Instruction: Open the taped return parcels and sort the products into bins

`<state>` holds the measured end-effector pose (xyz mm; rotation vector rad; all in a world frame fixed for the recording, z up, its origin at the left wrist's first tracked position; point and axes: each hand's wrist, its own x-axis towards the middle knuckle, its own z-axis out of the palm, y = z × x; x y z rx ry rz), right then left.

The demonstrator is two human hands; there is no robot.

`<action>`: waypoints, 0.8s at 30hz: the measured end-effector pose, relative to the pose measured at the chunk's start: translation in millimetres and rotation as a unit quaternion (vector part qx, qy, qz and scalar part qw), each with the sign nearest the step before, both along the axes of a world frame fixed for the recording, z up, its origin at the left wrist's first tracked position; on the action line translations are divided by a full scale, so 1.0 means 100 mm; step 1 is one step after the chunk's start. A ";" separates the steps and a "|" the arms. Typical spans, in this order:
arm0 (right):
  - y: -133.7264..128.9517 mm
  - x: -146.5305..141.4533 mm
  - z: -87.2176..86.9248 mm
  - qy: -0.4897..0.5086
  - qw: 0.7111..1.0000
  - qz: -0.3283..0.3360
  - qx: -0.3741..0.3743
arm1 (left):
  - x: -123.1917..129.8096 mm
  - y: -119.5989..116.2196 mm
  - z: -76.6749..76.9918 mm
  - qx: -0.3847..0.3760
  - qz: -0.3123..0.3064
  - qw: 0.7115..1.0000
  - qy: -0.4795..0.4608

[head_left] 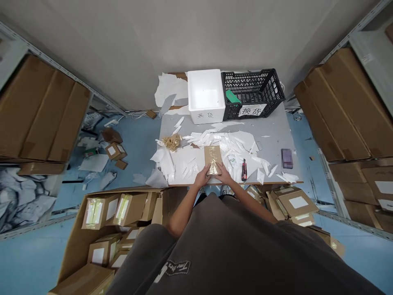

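A small brown cardboard box (213, 155) with shiny tape lies near the front edge of the grey table (276, 135). My left hand (202, 177) grips its lower left corner, and my right hand (223, 174) holds the lower right corner. White paper scraps (236, 143) are spread behind and beside the box. To the right of my right hand lies a red and black box cutter (244, 170). A crumpled ball of brown tape (172, 142) rests on the table's left part.
At the table's back stand a white foam box (206, 114) and a black crate (273, 96) holding a green item. A purple object (287, 158) lies right. Large cartons (75, 241) of packages stand below left; shelves with boxes (353, 106) flank both sides.
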<state>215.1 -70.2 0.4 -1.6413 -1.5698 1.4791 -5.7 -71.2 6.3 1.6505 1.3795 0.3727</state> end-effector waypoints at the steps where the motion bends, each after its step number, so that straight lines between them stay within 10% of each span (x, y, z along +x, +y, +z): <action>1: 0.07 0.09 0.11 -0.012 0.999 0.029 0.007 | 0.04 -0.03 0.08 0.007 0.024 1.000 0.012; 7: 0.51 0.31 0.59 -0.061 0.994 0.060 0.063 | 0.18 0.10 0.45 0.055 0.185 0.979 0.067; 16: 0.81 0.04 0.44 -0.105 0.993 -0.043 0.034 | 0.20 0.86 0.42 -0.035 0.165 0.985 0.033; 24: 0.22 0.15 0.30 -0.034 0.995 0.044 0.079 | 0.06 0.26 0.24 0.057 0.041 0.997 -0.041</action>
